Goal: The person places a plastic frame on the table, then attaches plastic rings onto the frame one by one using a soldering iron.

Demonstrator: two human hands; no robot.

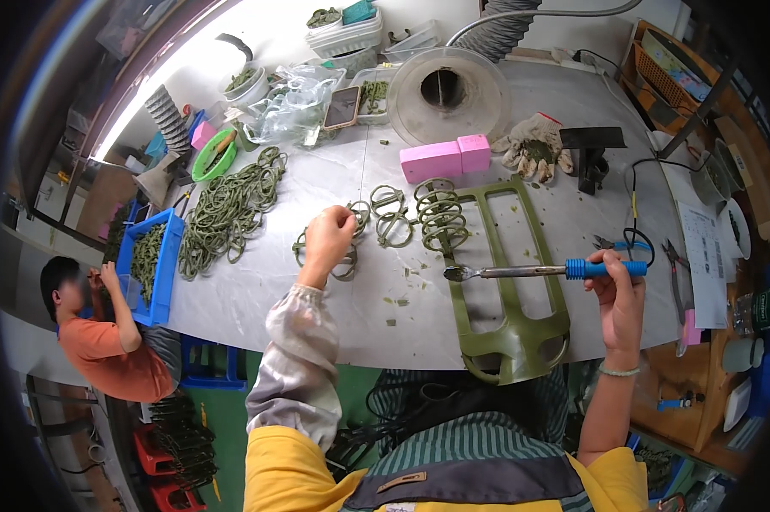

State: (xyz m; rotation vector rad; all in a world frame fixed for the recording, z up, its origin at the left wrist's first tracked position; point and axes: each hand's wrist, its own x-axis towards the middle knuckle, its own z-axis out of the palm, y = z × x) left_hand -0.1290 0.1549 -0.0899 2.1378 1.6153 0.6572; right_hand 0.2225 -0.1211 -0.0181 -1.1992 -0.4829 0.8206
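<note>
My left hand (328, 239) has its fingers closed over small green ring pieces (304, 247) in the middle of the table; what they grip, if anything, is hidden. My right hand (615, 303) grips a blue-handled tool (577, 269), its metal spoon-like tip over a green frame with long openings (513, 333) at the table's front right. Coiled green rings (440, 218) rest on the frame's upper left, with more round pieces (392, 213) beside them. Pink blocks (429, 161) lie just behind.
A worker in orange (112, 358) sits left by a blue crate (122, 282) of green pieces. A green heap (231, 205), a bagged pile (287, 107), a clear round hood (487, 94), gloves (530, 145), a black stand (592, 141), cabled pliers and papers (699, 264) surround my hands.
</note>
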